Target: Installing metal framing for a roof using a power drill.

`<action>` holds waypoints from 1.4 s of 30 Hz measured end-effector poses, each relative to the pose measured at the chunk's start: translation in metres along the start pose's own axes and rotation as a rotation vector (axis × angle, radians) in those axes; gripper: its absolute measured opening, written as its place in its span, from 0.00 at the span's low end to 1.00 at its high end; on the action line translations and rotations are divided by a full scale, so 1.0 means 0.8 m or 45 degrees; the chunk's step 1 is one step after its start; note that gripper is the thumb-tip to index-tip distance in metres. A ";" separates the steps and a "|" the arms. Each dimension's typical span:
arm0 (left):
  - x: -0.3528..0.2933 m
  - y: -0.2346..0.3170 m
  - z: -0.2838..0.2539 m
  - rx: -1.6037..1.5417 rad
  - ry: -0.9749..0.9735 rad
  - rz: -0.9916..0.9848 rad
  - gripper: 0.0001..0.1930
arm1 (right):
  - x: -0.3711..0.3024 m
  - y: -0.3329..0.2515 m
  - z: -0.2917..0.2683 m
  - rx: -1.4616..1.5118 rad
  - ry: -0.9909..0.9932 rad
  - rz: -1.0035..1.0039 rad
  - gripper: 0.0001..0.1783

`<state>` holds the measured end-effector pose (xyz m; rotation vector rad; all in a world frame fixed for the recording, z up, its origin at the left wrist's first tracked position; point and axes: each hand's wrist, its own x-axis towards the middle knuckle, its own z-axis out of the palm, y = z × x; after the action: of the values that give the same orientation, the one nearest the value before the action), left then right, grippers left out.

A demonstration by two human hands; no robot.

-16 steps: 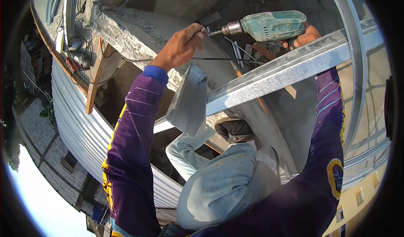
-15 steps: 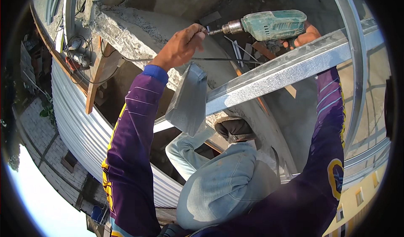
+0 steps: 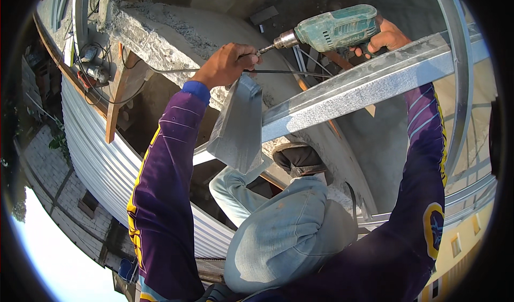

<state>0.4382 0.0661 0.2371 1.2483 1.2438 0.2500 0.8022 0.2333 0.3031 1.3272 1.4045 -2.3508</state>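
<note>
Green drill lies sideways, gripped by the right hand, seemingly so the left hand pinches its bit.

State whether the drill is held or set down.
Held: the right hand grips the drill, its bit pointing toward the left hand.

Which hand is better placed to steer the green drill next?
Probably the right: the right hand grips the drill at its handle end, while the left hand is at the opposite end, by the tip of the bit.
</note>
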 end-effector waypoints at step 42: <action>0.033 0.013 0.012 0.412 -0.381 -0.379 0.18 | 0.060 0.039 -0.021 -0.015 -0.284 0.139 0.28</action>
<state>0.4610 0.0837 0.2286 1.2957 1.2166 -0.3560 0.7981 0.2439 0.2448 1.0699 1.2470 -2.3308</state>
